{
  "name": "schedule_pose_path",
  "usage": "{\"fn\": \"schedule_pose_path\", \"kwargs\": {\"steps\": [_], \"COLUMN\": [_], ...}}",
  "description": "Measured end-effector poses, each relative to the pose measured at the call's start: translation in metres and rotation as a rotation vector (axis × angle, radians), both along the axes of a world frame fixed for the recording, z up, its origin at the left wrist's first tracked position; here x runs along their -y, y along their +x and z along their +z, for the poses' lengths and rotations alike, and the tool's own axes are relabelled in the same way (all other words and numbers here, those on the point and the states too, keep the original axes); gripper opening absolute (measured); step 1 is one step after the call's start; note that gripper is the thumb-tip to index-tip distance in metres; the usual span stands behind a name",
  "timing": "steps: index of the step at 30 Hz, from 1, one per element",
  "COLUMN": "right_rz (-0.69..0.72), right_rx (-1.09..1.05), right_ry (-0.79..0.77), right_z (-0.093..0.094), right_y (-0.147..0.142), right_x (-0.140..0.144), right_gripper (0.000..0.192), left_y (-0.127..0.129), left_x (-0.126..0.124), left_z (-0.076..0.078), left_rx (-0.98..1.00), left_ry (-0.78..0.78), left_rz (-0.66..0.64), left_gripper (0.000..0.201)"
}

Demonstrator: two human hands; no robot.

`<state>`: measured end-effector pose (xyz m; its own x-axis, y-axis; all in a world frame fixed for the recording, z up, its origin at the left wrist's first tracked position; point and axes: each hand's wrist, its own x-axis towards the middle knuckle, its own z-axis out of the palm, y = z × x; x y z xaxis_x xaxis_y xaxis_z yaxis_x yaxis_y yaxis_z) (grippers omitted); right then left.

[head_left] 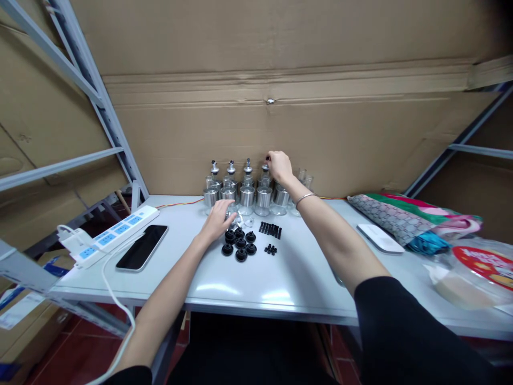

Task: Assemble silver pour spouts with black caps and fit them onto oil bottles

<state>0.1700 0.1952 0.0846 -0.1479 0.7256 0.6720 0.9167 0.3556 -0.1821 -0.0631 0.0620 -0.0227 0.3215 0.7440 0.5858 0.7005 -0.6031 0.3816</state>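
Observation:
My right hand (280,167) reaches to the back row, its fingertips pinched round the top of a silver pourer spout (265,169) on a bottle. My left hand (218,219) rests low over the table with fingers stretched and thumb apart, beside a small group of shiny metal and clear pieces (237,219). Just in front of it lie several round black stoppers (240,243). Two rows of glass bottles with steel sleeves (247,197) stand behind. Silver spouts cap some back-row bottles; the front ones have bare necks.
Short black tubes (270,230) and tiny black caps (271,249) lie right of the stoppers. A phone (142,247) and a power strip (116,235) are at left. A white device (380,238), folded plastic bags (401,219) and a clear tub (476,272) sit at right. Cardboard (280,128) walls the back.

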Motion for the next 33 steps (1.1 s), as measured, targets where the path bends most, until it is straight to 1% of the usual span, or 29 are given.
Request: {"fn": "schedule_pose_path", "kwargs": {"steps": [2,4,7,10,12,14,16,18,19,20,22,24,26,29,31,33], "right_rz": [0.002,-0.012,-0.053,-0.059,-0.016,0.079,0.214,0.342,0.382,0.411,0.479,0.555,0.587,0.574,0.566,0.552], "right_rx": [-0.045,-0.083,-0.129,-0.185,-0.244,-0.322,-0.424,-0.570,-0.655,-0.730,-0.830,-0.883,-0.896,-0.854,-0.851,-0.874], "right_ry": [0.057,0.126,0.267,0.427,0.505,0.531,0.500,0.447,0.430,0.410,0.320,0.198,0.100,-0.009,-0.058,-0.066], "right_z": [0.004,0.014,0.035,0.057,0.068,0.072,0.069,0.060,0.053,0.046,0.032,0.019,0.009,-0.005,-0.012,-0.017], "right_y": [0.002,0.005,0.010,0.015,0.016,0.013,0.005,-0.008,-0.016,-0.024,-0.041,-0.057,-0.070,-0.083,-0.088,-0.092], "right_x": [0.004,0.009,0.018,0.024,0.031,0.043,0.062,0.087,0.101,0.115,0.140,0.158,0.169,0.176,0.178,0.181], "right_gripper": [0.027,0.027,0.029,0.037,0.043,0.045,0.046,0.045,0.044,0.043,0.040,0.040,0.043,0.053,0.051,0.045], "left_y": [0.002,0.005,0.012,0.024,0.035,0.045,0.056,0.064,0.067,0.069,0.071,0.070,0.068,0.065,0.063,0.062], "left_x": [0.002,0.006,0.016,0.028,0.032,0.032,0.031,0.030,0.031,0.032,0.037,0.041,0.044,0.046,0.047,0.048], "left_z": [0.002,0.005,0.013,0.026,0.034,0.040,0.043,0.045,0.046,0.046,0.047,0.046,0.045,0.042,0.040,0.037], "left_rx": [0.017,0.040,0.133,0.287,0.328,0.327,0.344,0.388,0.411,0.429,0.457,0.494,0.549,0.607,0.604,0.575], "left_ry": [0.028,0.074,0.213,0.361,0.403,0.396,0.343,0.250,0.183,0.102,-0.060,-0.158,-0.161,-0.105,-0.061,-0.019], "left_rz": [0.004,-0.009,-0.035,0.010,0.024,0.007,-0.014,-0.030,-0.043,-0.066,-0.125,-0.165,-0.160,-0.105,-0.037,0.033], "left_gripper": [0.037,0.037,0.031,0.029,0.034,0.042,0.054,0.067,0.070,0.069,0.059,0.049,0.046,0.053,0.060,0.062]}}
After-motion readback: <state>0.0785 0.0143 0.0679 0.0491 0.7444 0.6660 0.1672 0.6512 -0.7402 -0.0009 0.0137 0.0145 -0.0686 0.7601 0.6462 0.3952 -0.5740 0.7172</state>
